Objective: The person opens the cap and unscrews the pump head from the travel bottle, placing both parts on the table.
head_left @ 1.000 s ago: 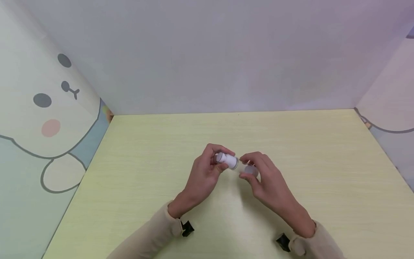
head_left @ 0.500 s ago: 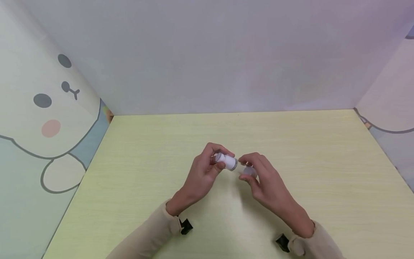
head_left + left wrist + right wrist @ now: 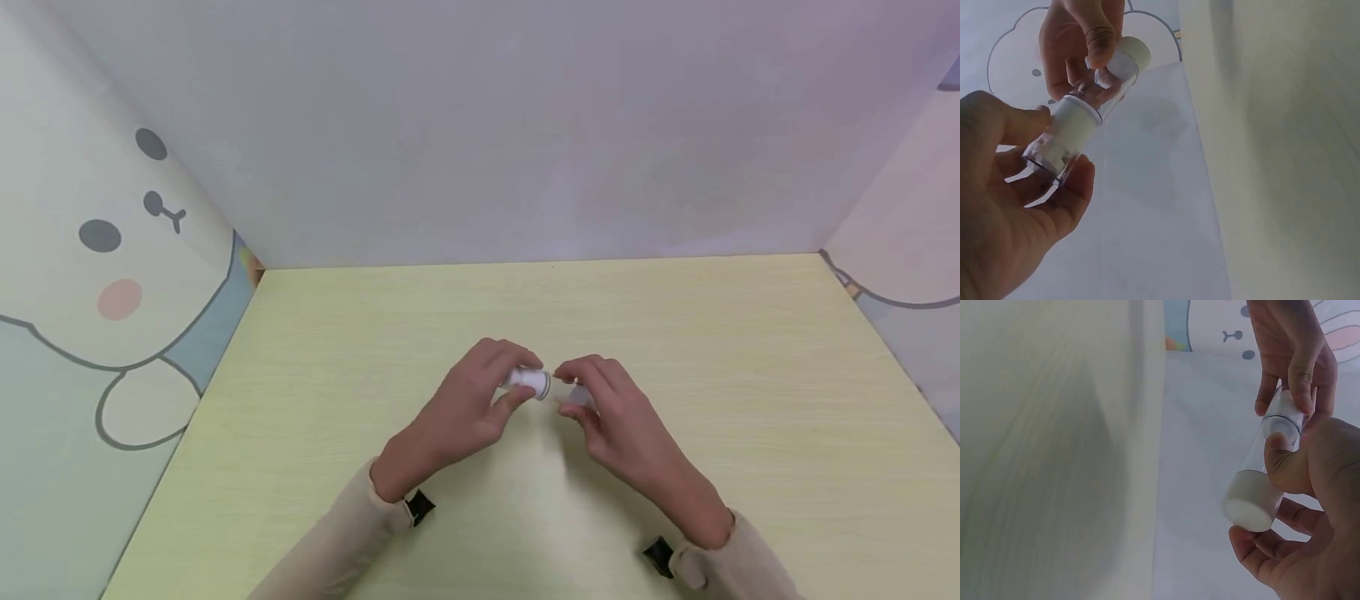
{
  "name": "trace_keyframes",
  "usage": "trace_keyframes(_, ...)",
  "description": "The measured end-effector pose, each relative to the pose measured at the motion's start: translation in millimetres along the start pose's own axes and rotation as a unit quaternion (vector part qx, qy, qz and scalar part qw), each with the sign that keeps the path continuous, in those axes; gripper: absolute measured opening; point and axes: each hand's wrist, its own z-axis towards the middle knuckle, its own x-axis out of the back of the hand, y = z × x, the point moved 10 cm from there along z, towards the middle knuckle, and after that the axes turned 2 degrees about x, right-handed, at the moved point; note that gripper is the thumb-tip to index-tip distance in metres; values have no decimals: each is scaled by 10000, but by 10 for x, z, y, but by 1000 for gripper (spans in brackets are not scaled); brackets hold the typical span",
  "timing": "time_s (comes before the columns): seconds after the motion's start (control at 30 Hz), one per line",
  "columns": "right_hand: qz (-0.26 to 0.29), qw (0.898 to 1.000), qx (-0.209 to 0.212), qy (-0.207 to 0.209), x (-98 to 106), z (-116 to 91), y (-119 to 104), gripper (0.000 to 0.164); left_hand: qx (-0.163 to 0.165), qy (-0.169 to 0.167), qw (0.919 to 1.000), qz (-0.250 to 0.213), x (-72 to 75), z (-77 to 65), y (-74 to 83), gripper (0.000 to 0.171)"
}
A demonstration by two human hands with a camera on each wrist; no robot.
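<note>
Both hands hold a small clear bottle with a white band and clear end piece [image 3: 1063,139] at one end and a white base [image 3: 1251,503] at the other. My left hand [image 3: 465,408] pinches the white-banded end between thumb and fingers. My right hand [image 3: 630,425] grips the clear body close to the white base. In the head view the bottle [image 3: 534,382] is held tilted above the table, its middle see-through and hard to make out. The fingers hide part of each end. Whether the end piece is loose or attached, I cannot tell.
A pale wood-grain table [image 3: 360,333] spreads below both hands. A plain light wall [image 3: 525,133] rises at its back edge, and side panels with cartoon animals [image 3: 127,242] flank it. Small black devices [image 3: 658,557] sit at the sleeve cuffs.
My left hand has turned on the bottle's end, its fingers now covering more of it, and its wrist has shifted slightly left. The right hand has hardly moved.
</note>
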Motion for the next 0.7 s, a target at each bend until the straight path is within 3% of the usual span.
trace_keyframes(0.07, -170, 9998, 61, -89, 0, -3, -2, 43, -492, -44, 9950, 869, -25, -8, 98, 24)
trace_keyframes(0.13, -269, 9994, 99, -173, -2, -3, -8, 43, -869, -88, 9836, 1577, -70, -17, 178, 27)
trace_keyframes(0.3, -418, 9985, 70, -342, -14, -1, -30, 42, -1331, -79, 9511, 2786, -161, -50, 262, 34)
trace_keyframes(0.43, -458, 9981, 21, -413, -20, -5, -48, 41, -1444, -117, 9414, 3047, -200, -69, 244, 31)
trace_keyframes(0.7, -402, 9983, -25, -425, -15, -7, -75, 40, -1709, -39, 9393, 2973, -223, -82, 226, 21)
